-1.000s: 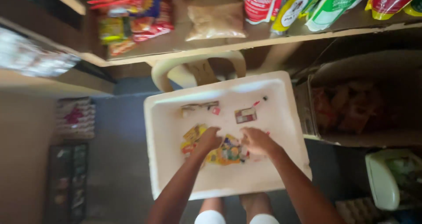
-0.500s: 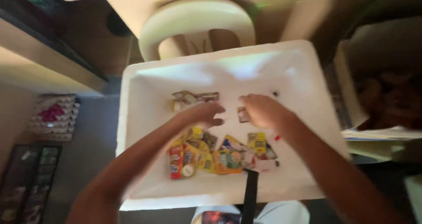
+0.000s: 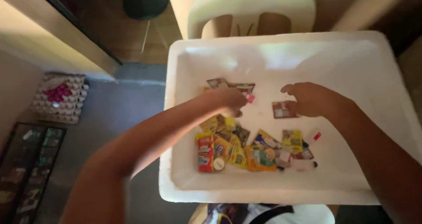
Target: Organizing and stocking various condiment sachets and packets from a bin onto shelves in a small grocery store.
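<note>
A white foam box (image 3: pixel 272 52) sits in front of me with small sachets on its floor. My left hand (image 3: pixel 226 98) reaches in, fingers curled over a couple of dark sachets (image 3: pixel 228 85) near the box's middle. My right hand (image 3: pixel 310 98) touches a small brown-red sachet (image 3: pixel 281 110) with its fingertips; whether either hand grips anything is blurred. A pile of yellow, orange and red sachets (image 3: pixel 246 149) lies nearer to me, below both hands.
A cream plastic chair (image 3: pixel 250 8) stands behind the box. An egg tray (image 3: pixel 59 96) with pink items lies on the grey floor at left. A dark framed panel (image 3: pixel 26 162) lies at lower left. A round black base (image 3: pixel 145 1) stands at the top.
The view has moved closer to the box. Both hands have moved away from the colourful pile toward the far sachets and spread apart.
</note>
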